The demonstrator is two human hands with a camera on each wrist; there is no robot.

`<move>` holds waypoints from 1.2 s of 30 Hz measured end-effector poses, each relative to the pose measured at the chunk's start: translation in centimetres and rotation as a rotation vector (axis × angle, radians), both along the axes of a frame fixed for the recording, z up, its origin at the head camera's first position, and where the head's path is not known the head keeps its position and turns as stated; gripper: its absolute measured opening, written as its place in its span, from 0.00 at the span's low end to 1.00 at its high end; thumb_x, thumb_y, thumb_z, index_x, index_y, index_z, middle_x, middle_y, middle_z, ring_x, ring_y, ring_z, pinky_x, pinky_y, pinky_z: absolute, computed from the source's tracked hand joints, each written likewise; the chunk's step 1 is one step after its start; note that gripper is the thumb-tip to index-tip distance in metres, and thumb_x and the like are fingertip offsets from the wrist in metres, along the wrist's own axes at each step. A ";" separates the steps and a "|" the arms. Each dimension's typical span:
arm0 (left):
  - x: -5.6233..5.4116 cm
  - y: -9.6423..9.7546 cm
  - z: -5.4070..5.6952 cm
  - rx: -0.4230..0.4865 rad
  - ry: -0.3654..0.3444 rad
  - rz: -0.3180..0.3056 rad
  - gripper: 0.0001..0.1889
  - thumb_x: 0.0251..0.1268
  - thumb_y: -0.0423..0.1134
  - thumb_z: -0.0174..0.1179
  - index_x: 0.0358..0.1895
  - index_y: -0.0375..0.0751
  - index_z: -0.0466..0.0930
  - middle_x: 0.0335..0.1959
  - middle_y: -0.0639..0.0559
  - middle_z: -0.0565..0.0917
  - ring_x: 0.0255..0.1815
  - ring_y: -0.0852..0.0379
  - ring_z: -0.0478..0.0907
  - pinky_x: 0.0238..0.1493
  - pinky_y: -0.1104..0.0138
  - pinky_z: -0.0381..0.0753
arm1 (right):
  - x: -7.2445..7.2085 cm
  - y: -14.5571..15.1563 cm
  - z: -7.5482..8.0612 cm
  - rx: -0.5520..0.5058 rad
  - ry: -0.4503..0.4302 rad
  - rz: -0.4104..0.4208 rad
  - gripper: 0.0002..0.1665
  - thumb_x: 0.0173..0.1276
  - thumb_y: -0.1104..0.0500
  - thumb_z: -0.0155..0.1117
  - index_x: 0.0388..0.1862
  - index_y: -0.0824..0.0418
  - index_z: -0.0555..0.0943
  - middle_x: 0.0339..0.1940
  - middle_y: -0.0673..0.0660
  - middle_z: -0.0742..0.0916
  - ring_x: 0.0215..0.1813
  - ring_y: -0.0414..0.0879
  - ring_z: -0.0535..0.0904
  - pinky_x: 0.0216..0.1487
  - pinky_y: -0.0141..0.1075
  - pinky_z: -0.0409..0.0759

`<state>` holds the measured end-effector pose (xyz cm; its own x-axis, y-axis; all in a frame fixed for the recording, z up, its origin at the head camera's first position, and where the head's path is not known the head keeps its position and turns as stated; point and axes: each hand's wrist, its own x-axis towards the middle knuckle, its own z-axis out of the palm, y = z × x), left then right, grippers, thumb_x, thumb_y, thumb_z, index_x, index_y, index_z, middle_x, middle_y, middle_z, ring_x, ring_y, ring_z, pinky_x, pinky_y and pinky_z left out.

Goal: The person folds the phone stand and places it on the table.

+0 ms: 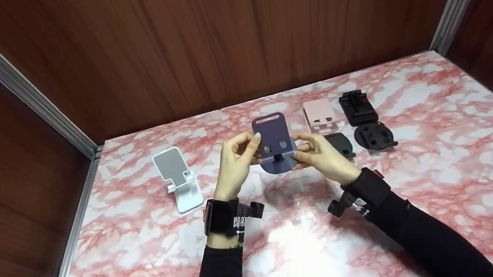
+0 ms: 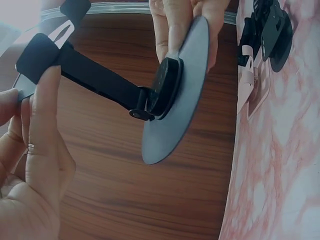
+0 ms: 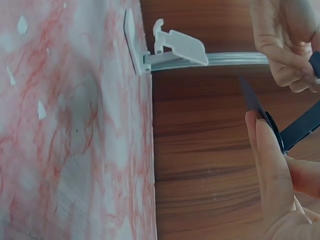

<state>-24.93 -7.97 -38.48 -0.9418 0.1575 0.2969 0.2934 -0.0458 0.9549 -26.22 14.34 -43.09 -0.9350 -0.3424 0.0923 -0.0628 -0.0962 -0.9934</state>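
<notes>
Both hands hold a dark blue-purple phone stand (image 1: 273, 136) up off the marbled table. It is unfolded: a slotted back plate, a hinged arm and a round base (image 2: 187, 107). My left hand (image 1: 237, 161) pinches the back plate's edge between thumb and fingers. My right hand (image 1: 320, 155) grips the round base, its fingers along the disc in the right wrist view. The black hinged arm (image 2: 102, 77) stretches between plate and base in the left wrist view.
A white phone stand (image 1: 178, 178) stands unfolded at the left. To the right lie a folded pink stand (image 1: 319, 112), a black rectangular stand (image 1: 358, 108), a black round-based stand (image 1: 375, 136) and a dark stand (image 1: 341, 144) partly behind my right hand. Wood-grain panels (image 1: 233, 40) enclose the table.
</notes>
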 end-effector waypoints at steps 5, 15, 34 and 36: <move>0.0 -0.1 -0.1 0.009 -0.024 -0.017 0.16 0.85 0.29 0.58 0.30 0.33 0.80 0.26 0.56 0.80 0.27 0.63 0.78 0.29 0.74 0.88 | -0.1 0.1 0.0 0.029 0.031 -0.002 0.26 0.80 0.81 0.50 0.74 0.87 0.66 0.46 0.62 0.94 0.40 0.38 0.91 0.47 0.33 0.93; 0.0 -0.1 -0.2 0.035 -0.121 -0.055 0.16 0.85 0.28 0.58 0.30 0.37 0.83 0.26 0.55 0.83 0.25 0.64 0.79 0.29 0.75 0.87 | -0.4 0.6 0.0 0.115 0.141 -0.053 0.25 0.80 0.81 0.54 0.72 0.87 0.67 0.44 0.65 0.93 0.39 0.35 0.90 0.45 0.32 0.93; -0.4 0.1 -0.8 0.054 -0.232 -0.094 0.16 0.84 0.28 0.59 0.30 0.40 0.84 0.23 0.54 0.80 0.22 0.65 0.78 0.26 0.74 0.88 | -1.0 0.9 0.1 0.165 0.344 -0.091 0.17 0.78 0.82 0.57 0.63 0.87 0.71 0.50 0.86 0.87 0.39 0.30 0.89 0.45 0.30 0.92; -0.4 0.1 -0.7 0.053 -0.240 -0.103 0.17 0.84 0.28 0.59 0.29 0.41 0.83 0.23 0.54 0.80 0.22 0.65 0.78 0.26 0.75 0.87 | -0.9 1.0 0.1 0.193 0.384 -0.119 0.17 0.78 0.82 0.58 0.63 0.87 0.72 0.49 0.85 0.88 0.38 0.28 0.88 0.44 0.28 0.91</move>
